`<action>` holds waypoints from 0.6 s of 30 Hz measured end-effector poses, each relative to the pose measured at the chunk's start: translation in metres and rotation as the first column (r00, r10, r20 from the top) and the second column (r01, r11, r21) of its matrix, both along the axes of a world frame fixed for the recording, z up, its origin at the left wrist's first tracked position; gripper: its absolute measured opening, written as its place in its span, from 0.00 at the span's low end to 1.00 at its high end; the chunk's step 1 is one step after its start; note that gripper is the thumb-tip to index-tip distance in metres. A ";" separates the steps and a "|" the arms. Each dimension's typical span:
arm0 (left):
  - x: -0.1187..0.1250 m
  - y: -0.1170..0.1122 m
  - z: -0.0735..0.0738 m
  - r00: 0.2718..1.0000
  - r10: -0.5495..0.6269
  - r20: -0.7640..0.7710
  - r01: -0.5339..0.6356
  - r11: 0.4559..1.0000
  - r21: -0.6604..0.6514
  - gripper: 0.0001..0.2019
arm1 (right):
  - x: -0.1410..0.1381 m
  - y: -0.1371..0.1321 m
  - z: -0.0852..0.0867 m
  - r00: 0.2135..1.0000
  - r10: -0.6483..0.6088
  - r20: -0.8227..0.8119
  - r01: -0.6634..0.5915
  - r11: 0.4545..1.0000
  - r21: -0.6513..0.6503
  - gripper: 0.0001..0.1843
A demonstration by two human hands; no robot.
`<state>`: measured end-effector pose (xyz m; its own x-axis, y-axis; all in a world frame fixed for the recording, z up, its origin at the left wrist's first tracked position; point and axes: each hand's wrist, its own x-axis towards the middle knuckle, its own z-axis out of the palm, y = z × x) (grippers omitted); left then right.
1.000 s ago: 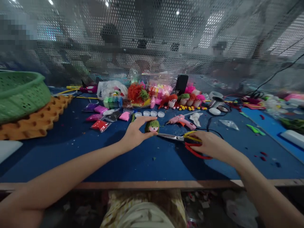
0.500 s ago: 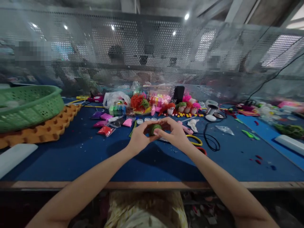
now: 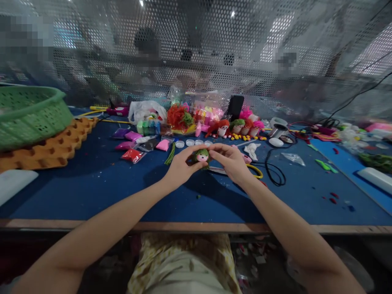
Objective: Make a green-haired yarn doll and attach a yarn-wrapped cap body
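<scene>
Holding a green-haired doll head [image 3: 202,157] above the desk [image 3: 116,200], the left hand [image 3: 180,168] has a narrow grip; the right hand [image 3: 232,162] touches the doll head's side, but I cannot tell its grip. Beyond, a clear packet [image 3: 132,155] contains red material. Leftmost stands a green basket [image 3: 36,122], contents unclear.

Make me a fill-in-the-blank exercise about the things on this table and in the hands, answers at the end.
1. Between the left hand and the right hand is a small doll head whose yarn hair is ____.
2. The bumpy tray near the green basket is ____.
3. Among the small bagged packets, the one nearest the person is ____.
4. The visible round white caps behind the hands number ____.

Missing words: green; orange; red; four
</scene>
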<state>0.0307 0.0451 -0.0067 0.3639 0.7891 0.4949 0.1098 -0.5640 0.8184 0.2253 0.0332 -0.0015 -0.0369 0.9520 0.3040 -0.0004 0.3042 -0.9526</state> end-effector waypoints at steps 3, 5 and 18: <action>0.001 0.001 -0.002 1.000 -0.010 0.002 0.010 1.000 0.023 0.22 | 0.000 -0.001 0.001 1.000 0.000 -0.011 0.000 1.000 -0.002 0.20; 0.003 0.000 -0.002 1.000 -0.019 0.006 0.019 0.999 0.038 0.22 | -0.002 -0.003 0.002 1.000 -0.007 -0.007 0.007 1.000 0.006 0.19; 0.005 0.002 -0.007 0.999 -0.034 0.004 0.033 0.998 0.053 0.20 | -0.003 -0.003 -0.005 0.980 -0.123 0.153 0.099 0.983 0.156 0.15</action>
